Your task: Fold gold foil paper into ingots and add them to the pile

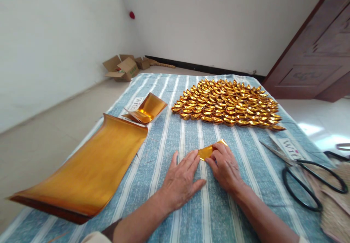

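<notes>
Foil (204, 153): on the cloth (188, 221), between the two hands; I see it slant upward to the right.
Left hand (181, 180): palm down, fingers nearly straight, thumb wide; the tips meet the foil's left end; how hard they press, I cannot tell.
Right hand (226, 164): fingers bent, thumb narrow against them, holding the foil's right part.
Ingots (226, 106): gold, boat-shaped, massed beyond the hands.
Sheet (84, 170): gold, large, to my left; ends curled.
Scissors (294, 162): black-handled, to my right.
</notes>
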A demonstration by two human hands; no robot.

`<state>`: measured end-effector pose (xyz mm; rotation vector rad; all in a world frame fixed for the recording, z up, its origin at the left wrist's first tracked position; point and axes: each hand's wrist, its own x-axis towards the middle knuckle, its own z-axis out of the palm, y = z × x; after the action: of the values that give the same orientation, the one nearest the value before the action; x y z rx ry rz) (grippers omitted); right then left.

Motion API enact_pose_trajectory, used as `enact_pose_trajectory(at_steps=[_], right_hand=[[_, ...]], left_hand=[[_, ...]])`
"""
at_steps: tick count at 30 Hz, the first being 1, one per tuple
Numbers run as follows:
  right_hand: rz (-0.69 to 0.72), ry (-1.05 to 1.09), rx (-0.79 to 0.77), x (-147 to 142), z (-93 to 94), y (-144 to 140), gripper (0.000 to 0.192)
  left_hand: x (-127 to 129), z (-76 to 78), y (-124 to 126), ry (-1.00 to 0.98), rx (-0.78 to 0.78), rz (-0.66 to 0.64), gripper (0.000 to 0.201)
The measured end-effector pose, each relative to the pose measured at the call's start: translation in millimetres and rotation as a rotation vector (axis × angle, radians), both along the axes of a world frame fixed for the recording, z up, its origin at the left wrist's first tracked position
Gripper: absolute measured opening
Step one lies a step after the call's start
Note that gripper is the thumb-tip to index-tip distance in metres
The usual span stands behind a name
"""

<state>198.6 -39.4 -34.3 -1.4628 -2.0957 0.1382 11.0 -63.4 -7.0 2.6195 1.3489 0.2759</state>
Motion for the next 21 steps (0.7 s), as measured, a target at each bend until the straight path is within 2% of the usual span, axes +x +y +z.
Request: enact_pose_trajectory(at_steps=[9,21], right_hand=[[-0.015,0.037,-0.048,1.3,0.6,-0.3,0.016],[-0.01,0.102,-0.15,5.3,4.1,-0.3,0.017]], left_hand=[[-1.6,-2.2,-1.3,0.024,0.024,0.01,0.057],[-7.0,-2.2,0.2,0.126,-0.105,0.078,0.063]])
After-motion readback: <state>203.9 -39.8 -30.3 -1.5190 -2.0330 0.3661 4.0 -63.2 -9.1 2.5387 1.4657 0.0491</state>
